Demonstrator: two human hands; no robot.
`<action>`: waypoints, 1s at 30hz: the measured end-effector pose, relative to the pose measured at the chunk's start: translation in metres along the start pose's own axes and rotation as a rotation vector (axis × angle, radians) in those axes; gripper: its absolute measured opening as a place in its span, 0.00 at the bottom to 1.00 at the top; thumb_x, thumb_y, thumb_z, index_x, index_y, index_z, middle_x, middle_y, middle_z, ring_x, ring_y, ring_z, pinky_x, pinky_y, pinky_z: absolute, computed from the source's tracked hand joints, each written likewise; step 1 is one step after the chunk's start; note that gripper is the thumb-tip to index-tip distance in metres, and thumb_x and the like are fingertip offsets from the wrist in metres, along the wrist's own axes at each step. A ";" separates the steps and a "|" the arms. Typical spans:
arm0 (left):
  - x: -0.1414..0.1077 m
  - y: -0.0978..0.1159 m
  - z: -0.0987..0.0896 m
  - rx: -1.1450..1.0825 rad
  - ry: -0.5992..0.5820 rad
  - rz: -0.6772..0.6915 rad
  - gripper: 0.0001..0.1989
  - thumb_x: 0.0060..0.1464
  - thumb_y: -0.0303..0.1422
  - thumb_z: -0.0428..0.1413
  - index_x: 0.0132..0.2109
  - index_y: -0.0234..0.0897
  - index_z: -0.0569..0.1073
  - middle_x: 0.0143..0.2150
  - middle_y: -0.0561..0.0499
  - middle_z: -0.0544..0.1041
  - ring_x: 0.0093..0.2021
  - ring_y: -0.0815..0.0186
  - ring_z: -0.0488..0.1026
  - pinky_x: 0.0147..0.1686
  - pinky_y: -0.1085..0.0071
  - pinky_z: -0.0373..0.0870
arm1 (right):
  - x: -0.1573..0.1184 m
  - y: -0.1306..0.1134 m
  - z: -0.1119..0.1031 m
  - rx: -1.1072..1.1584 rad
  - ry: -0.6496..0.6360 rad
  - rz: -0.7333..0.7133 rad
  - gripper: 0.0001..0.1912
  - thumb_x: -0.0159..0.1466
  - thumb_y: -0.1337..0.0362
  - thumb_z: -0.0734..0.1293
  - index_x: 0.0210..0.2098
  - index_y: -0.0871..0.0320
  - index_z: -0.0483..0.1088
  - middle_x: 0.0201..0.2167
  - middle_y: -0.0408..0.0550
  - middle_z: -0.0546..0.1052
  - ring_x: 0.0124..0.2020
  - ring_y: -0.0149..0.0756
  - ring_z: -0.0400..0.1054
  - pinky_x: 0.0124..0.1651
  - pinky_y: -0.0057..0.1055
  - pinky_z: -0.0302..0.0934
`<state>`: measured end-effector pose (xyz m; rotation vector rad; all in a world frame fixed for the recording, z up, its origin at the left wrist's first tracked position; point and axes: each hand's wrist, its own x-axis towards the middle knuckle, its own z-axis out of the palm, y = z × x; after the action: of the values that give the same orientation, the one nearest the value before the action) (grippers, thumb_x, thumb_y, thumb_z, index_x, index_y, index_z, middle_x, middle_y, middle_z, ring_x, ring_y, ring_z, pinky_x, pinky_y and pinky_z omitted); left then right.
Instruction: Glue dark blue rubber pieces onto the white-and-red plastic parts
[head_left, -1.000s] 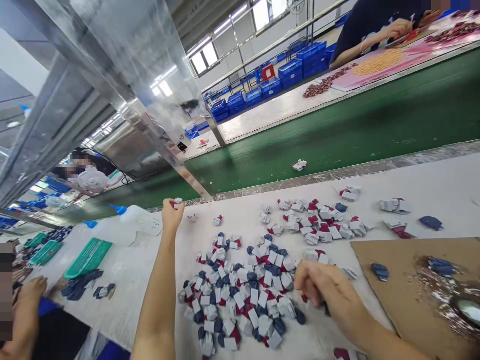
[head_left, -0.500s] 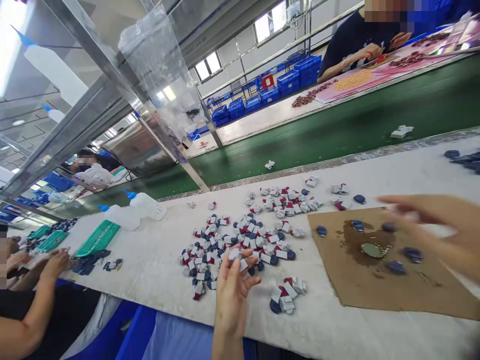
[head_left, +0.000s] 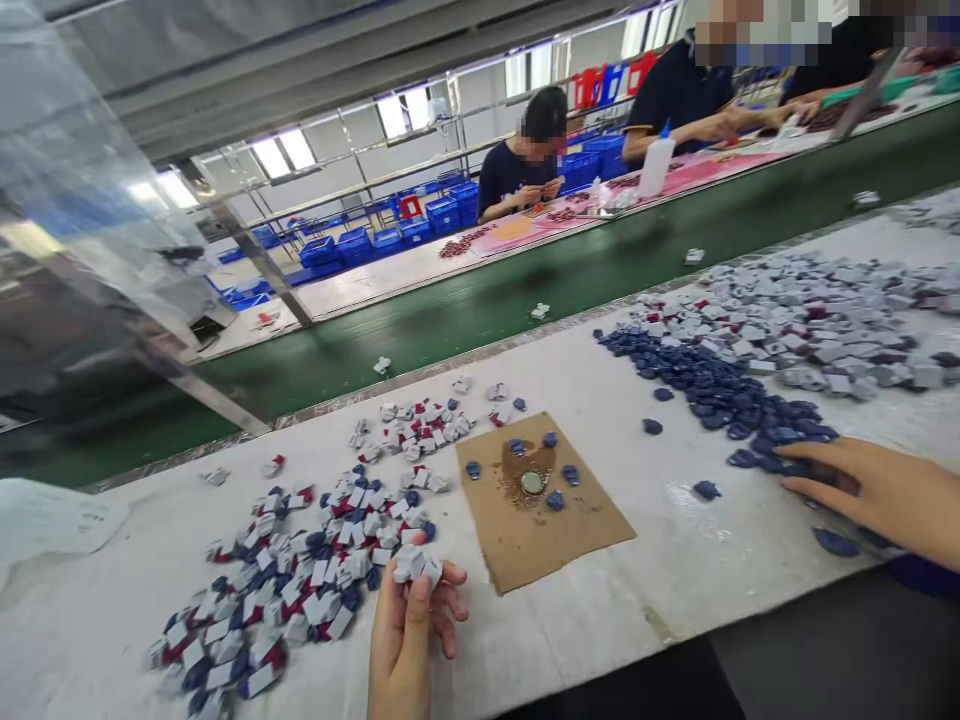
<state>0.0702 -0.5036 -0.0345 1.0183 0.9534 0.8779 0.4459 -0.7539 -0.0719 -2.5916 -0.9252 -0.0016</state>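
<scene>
My left hand [head_left: 416, 620] holds small light-grey plastic pieces [head_left: 414, 566] between thumb and fingers, its other fingers curled loosely. Just left of it spreads a heap of grey, red and dark blue pieces [head_left: 322, 550]. At the right, my right hand [head_left: 885, 490] reaches with parted fingers to the edge of a pile of dark blue pieces [head_left: 720, 390]; its fingertips are at the pieces, and I see nothing gripped. Between the hands lies a brown cardboard sheet [head_left: 517, 560] with a wet stain, a small round metal-looking disc [head_left: 533, 483] and several dark blue pieces [head_left: 555, 500].
A large heap of grey pieces [head_left: 825, 320] lies at the back right. Beyond the white table [head_left: 585, 640] runs a green conveyor belt [head_left: 450, 315] carrying scattered grey pieces. Co-workers [head_left: 517, 170] sit across it, near a white bottle [head_left: 657, 165]. A metal post [head_left: 202, 385] stands at the left.
The view has swung right, bringing the blue and grey piles into sight. My right hand has gone from above the cardboard to the blue pile. My left hand still holds grey pieces.
</scene>
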 end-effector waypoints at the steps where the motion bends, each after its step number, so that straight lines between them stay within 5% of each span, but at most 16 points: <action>1: -0.002 -0.003 0.006 -0.006 -0.016 -0.001 0.27 0.39 0.51 0.68 0.41 0.38 0.73 0.30 0.49 0.80 0.23 0.69 0.72 0.15 0.80 0.61 | -0.001 0.004 0.004 -0.004 -0.051 0.008 0.16 0.56 0.54 0.71 0.38 0.59 0.80 0.34 0.57 0.79 0.30 0.43 0.74 0.31 0.35 0.65; 6: -0.012 -0.021 0.030 0.003 -0.083 -0.076 0.24 0.35 0.50 0.70 0.30 0.36 0.72 0.32 0.44 0.83 0.25 0.65 0.77 0.18 0.78 0.65 | 0.003 -0.010 0.018 -0.053 -0.046 -0.010 0.26 0.60 0.43 0.65 0.47 0.53 0.77 0.46 0.55 0.77 0.39 0.49 0.72 0.31 0.38 0.62; 12: -0.019 -0.042 0.033 0.047 -0.170 -0.085 0.22 0.40 0.48 0.69 0.30 0.36 0.72 0.30 0.46 0.83 0.25 0.69 0.75 0.23 0.78 0.67 | 0.021 -0.038 0.026 -0.023 -0.115 -0.132 0.15 0.63 0.54 0.63 0.35 0.54 0.78 0.38 0.52 0.78 0.38 0.46 0.72 0.35 0.36 0.60; 17: -0.019 -0.045 0.028 0.068 -0.242 -0.118 0.22 0.43 0.49 0.67 0.32 0.36 0.72 0.31 0.47 0.82 0.25 0.69 0.76 0.25 0.76 0.66 | 0.021 -0.039 0.030 0.026 -0.168 -0.175 0.10 0.61 0.62 0.66 0.39 0.55 0.78 0.41 0.53 0.80 0.39 0.45 0.74 0.40 0.35 0.63; 20: -0.019 -0.044 0.025 0.073 -0.280 -0.133 0.22 0.44 0.50 0.66 0.32 0.36 0.71 0.31 0.47 0.82 0.26 0.67 0.76 0.26 0.74 0.66 | 0.019 -0.035 0.029 0.042 -0.214 -0.112 0.11 0.62 0.64 0.66 0.42 0.54 0.77 0.44 0.54 0.79 0.39 0.43 0.74 0.40 0.35 0.63; 23: -0.019 -0.045 0.024 0.081 -0.319 -0.144 0.22 0.46 0.51 0.65 0.33 0.37 0.71 0.31 0.47 0.82 0.27 0.67 0.76 0.28 0.73 0.67 | 0.022 -0.038 0.026 0.037 -0.286 -0.037 0.07 0.61 0.62 0.68 0.39 0.53 0.75 0.36 0.51 0.80 0.31 0.40 0.73 0.33 0.34 0.61; 27: -0.020 -0.044 0.023 0.089 -0.349 -0.158 0.22 0.47 0.51 0.64 0.34 0.37 0.72 0.32 0.47 0.82 0.28 0.67 0.76 0.30 0.72 0.67 | 0.019 -0.075 0.022 0.169 -0.329 -0.102 0.10 0.57 0.53 0.68 0.33 0.51 0.72 0.32 0.48 0.79 0.31 0.41 0.74 0.30 0.32 0.63; 30: -0.020 -0.043 0.023 0.076 -0.355 -0.174 0.22 0.47 0.51 0.64 0.34 0.37 0.72 0.32 0.47 0.81 0.28 0.67 0.75 0.30 0.72 0.68 | 0.010 -0.129 0.026 0.341 -0.286 -0.209 0.17 0.59 0.47 0.65 0.40 0.50 0.74 0.36 0.50 0.80 0.32 0.44 0.75 0.31 0.35 0.67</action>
<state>0.0913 -0.5407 -0.0650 1.0942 0.7629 0.4979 0.3724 -0.6472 -0.0488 -2.2049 -1.1777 0.4404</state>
